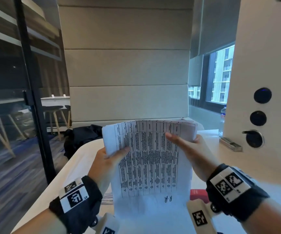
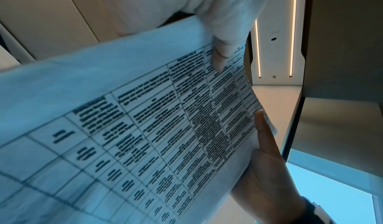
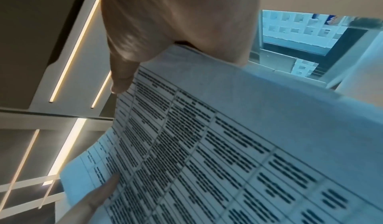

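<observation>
I hold a stack of white printed sheets point(image 1: 150, 162) upright over the table; the front sheet carries a dense black table of text. My left hand point(image 1: 114, 153) grips its left edge, thumb on the front. At the upper right edge my right hand point(image 1: 182, 139) pinches the sheets, thumb flat on the print and fingers behind. The left wrist view shows the sheets point(image 2: 145, 113), my left hand point(image 2: 219, 55) at the top and my right hand point(image 2: 267, 162) at the lower right. The right wrist view shows the sheets point(image 3: 228, 129), my right hand point(image 3: 124, 78) and my left hand point(image 3: 99, 193).
A white table point(image 1: 212, 137) lies below, with loose papers point(image 1: 107, 198) and a red object point(image 1: 198, 194) on it. A black bag or garment point(image 1: 82, 135) sits behind its far left corner. A panel with round knobs point(image 1: 258, 117) rises on the right, a glass partition point(image 1: 26, 81) on the left.
</observation>
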The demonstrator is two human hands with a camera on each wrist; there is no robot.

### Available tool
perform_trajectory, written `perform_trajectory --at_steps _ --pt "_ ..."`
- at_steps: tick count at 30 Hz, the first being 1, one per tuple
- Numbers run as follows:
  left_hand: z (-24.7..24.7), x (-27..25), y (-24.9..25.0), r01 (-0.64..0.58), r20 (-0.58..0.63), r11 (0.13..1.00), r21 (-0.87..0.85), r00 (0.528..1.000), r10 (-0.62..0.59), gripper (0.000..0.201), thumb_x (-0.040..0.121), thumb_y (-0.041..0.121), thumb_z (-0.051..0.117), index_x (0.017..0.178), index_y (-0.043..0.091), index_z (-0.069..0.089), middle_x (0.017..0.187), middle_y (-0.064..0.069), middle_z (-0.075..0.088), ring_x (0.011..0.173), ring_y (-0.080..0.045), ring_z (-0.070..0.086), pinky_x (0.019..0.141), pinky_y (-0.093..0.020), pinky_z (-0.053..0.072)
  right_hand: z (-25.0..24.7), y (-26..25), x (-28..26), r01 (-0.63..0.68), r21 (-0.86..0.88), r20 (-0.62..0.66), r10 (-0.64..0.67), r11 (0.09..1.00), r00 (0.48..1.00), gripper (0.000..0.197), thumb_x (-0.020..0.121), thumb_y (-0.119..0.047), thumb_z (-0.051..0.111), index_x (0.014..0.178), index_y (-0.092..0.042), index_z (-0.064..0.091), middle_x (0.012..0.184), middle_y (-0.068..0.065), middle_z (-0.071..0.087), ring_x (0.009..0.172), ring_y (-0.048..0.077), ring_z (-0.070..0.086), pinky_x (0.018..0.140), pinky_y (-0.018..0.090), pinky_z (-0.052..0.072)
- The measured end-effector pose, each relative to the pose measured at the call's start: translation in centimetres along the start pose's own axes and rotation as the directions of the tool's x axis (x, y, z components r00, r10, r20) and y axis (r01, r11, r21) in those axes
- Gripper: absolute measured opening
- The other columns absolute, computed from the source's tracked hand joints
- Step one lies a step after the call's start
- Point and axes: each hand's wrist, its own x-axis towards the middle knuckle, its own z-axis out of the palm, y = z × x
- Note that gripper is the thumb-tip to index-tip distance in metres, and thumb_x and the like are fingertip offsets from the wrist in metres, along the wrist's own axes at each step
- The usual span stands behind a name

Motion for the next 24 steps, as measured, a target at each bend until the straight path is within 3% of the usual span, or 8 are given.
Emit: perform_trajectory --at_steps 4,9,12,14,17,20,22,24 --pt "0.2 0.0 0.5 -0.036 -0.013 0.999 -0.003 0.999 0.036 0.019 0.088 0.012 0.061 0.105 0.014 0.069 0.098 0.005 0.075 0.093 -0.01 0.069 0.073 -0.014 0.053 0.2 -0.3 -0.1 -0.033 -0.019 -0.017 0.033 0.999 0.999 0.061 0.05 -0.051 0.087 0.096 -0.013 0.073 0.097 0.007 0.075 0.098 0.021 0.07 0.098 0.048 0.048" --pt "0.5 0.3 1.9 -0.067 0.015 0.998 0.006 0.998 0.067 0.022 0.087 0.007 0.06 0.108 0.01 0.066 0.097 0.007 0.074 0.085 0.0 0.069 0.069 -0.01 0.051 -0.1 -1.9 0.4 -0.116 0.003 -0.05 0.116 0.993 0.992 0.12 0.035 -0.072 0.083 0.133 -0.014 0.041 0.129 -0.005 0.057 0.124 0.012 0.048 0.112 0.043 0.027" --pt "0.2 0.0 0.9 0.013 0.03 1.0 -0.015 0.999 -0.012 0.037 0.075 0.02 0.069 0.111 0.011 0.068 0.107 -0.002 0.073 0.102 -0.016 0.067 0.093 -0.034 0.051 -0.7 -1.5 -0.2 -0.192 0.023 0.063 0.191 0.981 0.98 0.075 0.052 -0.06 0.082 0.113 -0.028 0.052 0.117 -0.019 0.058 0.12 0.003 0.046 0.108 0.032 0.026" --pt "0.2 -0.7 0.0 0.042 0.059 0.999 0.027 0.997 -0.044 0.035 0.074 0.026 0.07 0.107 0.017 0.068 0.109 0.0 0.072 0.105 -0.014 0.065 0.095 -0.033 0.047 -0.7 -0.6 -0.7 -0.241 -0.011 0.095 0.241 0.97 0.966 0.053 0.06 -0.058 0.079 0.103 -0.037 0.055 0.113 -0.02 0.059 0.108 -0.002 0.053 0.1 0.028 0.034" --pt "0.5 -1.1 -0.8 0.019 0.067 0.996 0.089 0.997 -0.025 0.016 0.082 0.027 0.069 0.098 0.023 0.069 0.105 0.0 0.07 0.097 -0.006 0.065 0.085 -0.023 0.043 -1.0 1.4 -0.7 -0.235 -0.036 0.092 0.237 0.971 0.967 0.074 0.048 -0.061 0.084 0.112 -0.03 0.061 0.115 -0.006 0.069 0.109 0.01 0.063 0.099 0.038 0.045" --pt "0.1 -0.4 -1.5 0.006 0.028 0.989 0.147 1.0 -0.01 0.017 0.086 0.03 0.068 0.098 0.017 0.07 0.091 -0.008 0.061 0.083 -0.016 0.059 0.077 -0.021 0.045 -1.9 1.5 -0.4 -0.149 -0.269 0.212 0.209 0.952 0.955 0.057 0.057 -0.038 0.089 0.108 -0.022 0.068 0.105 -0.002 0.074 0.102 0.01 0.067 0.094 0.032 0.05" --pt "-0.5 0.3 -1.7 -0.003 0.015 0.987 0.161 1.0 0.001 0.029 0.081 0.04 0.072 0.096 0.015 0.071 0.09 -0.004 0.053 0.083 -0.015 0.051 0.077 -0.027 0.041 -3.4 1.8 0.0 -0.056 -0.621 0.316 0.315 0.782 0.895 0.054 0.062 -0.034 0.088 0.108 -0.017 0.068 0.104 -0.003 0.073 0.097 0.01 0.068 0.093 0.03 0.052" --pt "-1.1 1.0 -2.0 0.01 -0.02 0.988 0.157 1.0 -0.007 0.021 0.081 0.039 0.072 0.091 0.02 0.072 0.092 -0.003 0.055 0.086 -0.016 0.051 0.079 -0.031 0.041 -5.2 2.9 0.2 0.042 -0.895 0.312 0.556 0.444 0.771 0.07 0.061 -0.048 0.085 0.121 -0.022 0.06 0.118 -0.005 0.066 0.106 0.013 0.061 0.101 0.037 0.046"
